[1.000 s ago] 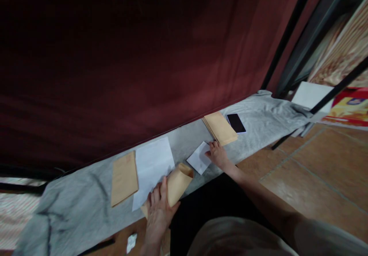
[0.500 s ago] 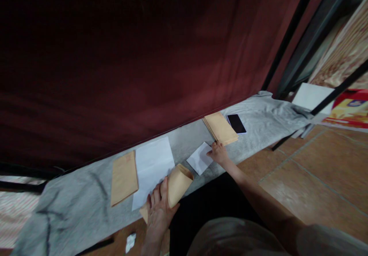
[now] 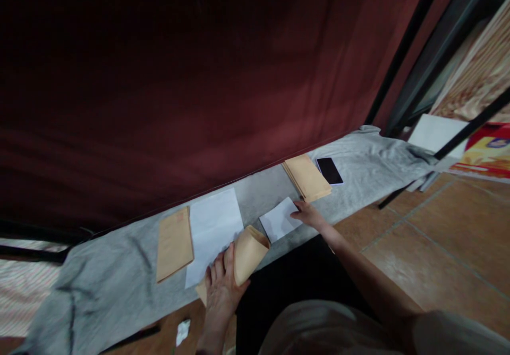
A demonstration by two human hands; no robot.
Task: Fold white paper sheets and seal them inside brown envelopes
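My left hand (image 3: pixel 221 287) holds a brown paper envelope (image 3: pixel 249 256) near the front edge of the cloth-covered bench. The envelope bulges, and its mouth gapes toward the right; its lower end sticks out left of my hand. My right hand (image 3: pixel 309 215) pinches the right edge of a folded white paper (image 3: pixel 280 220), its thumb on top and some fingers hidden. Under the envelope and my left fingers lies a large white sheet (image 3: pixel 215 227). Just behind my right hand is a stack of brown envelopes (image 3: pixel 306 177).
More brown envelopes (image 3: pixel 174 244) lie left of the sheet. A phone (image 3: pixel 330 171) rests beside the right stack. Grey cloth (image 3: pixel 119 283) covers the narrow bench, with a dark red panel (image 3: pixel 223 89) behind it. On the tiled floor is a crumpled white tissue (image 3: pixel 183 332).
The right hand has turned and shifted slightly right, with its fingers now at the edge of the folded paper, which has rotated a little. The left hand keeps its hold on the envelope.
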